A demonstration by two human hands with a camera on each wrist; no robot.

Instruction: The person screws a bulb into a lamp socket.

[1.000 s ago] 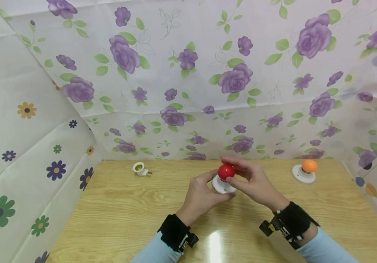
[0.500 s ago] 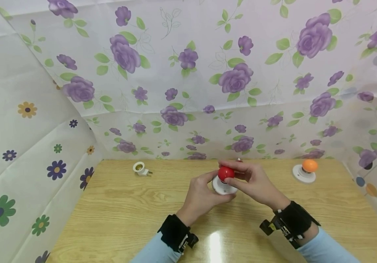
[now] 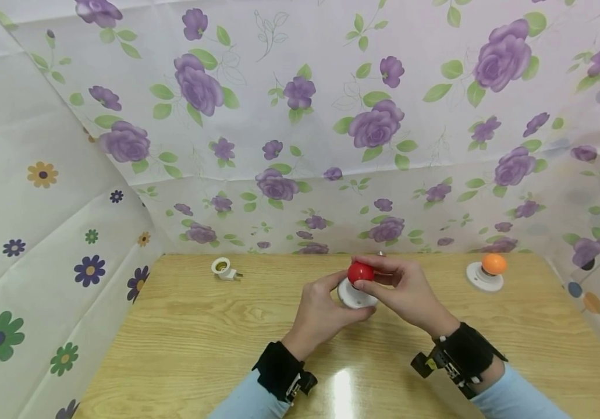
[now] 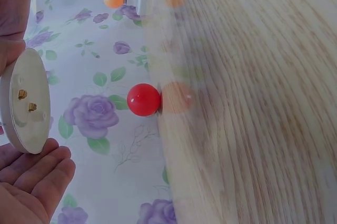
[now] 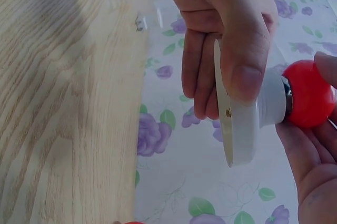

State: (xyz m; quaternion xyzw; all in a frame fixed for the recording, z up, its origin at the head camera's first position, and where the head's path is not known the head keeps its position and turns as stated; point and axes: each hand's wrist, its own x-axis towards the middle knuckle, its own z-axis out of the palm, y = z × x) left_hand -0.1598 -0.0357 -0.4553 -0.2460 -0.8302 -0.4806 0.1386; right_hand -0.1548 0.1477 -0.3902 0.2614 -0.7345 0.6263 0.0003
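Note:
My left hand (image 3: 323,311) grips a white round lamp holder (image 3: 354,298) by its rim, thumb on the near side. In the left wrist view the underside of the lamp holder (image 4: 38,84) shows two brass terminals, raised off the table. A red light bulb (image 3: 359,273) sits at the socket's mouth, with a little of its metal thread showing in the right wrist view. My right hand (image 3: 404,291) pinches that bulb (image 5: 310,95) between thumb and fingers. Behind the right hand lies a second red bulb (image 4: 144,99), mostly hidden in the head view.
An orange bulb (image 3: 494,264) stands in another white lamp holder (image 3: 483,278) at the back right. At the back left lies a white plug-in socket (image 3: 223,269) with two prongs. Flowered cloth (image 3: 300,139) walls the wooden table (image 3: 200,349) at the back and sides.
The right hand's fingers have come down round the red bulb from a more spread pose, and its wrist shifts slightly. The second bulb's metal tip now shows behind it. The left hand stays put.

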